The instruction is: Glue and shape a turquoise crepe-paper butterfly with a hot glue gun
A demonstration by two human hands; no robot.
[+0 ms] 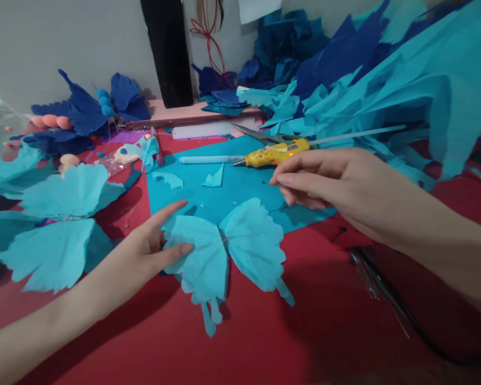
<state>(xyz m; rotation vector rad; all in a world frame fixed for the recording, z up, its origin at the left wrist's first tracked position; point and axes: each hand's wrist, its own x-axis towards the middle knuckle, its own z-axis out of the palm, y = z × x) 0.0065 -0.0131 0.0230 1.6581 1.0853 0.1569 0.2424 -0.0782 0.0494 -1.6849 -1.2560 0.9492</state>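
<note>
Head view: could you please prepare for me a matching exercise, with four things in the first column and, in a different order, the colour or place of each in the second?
Things:
1. Glue gun
2. Left hand
3. String
4. Right hand

Colours and places:
A. Red
B. Beside the glue gun
C. Yellow
D. Touching a butterfly

Right pairs: 1-C, 2-D, 3-A, 4-B

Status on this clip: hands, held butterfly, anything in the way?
Left hand holds butterfly by one wing. Right hand hovers near glue gun, nothing visible in it. Butterfly's wings spread. Paper scraps lie just beyond.
</note>
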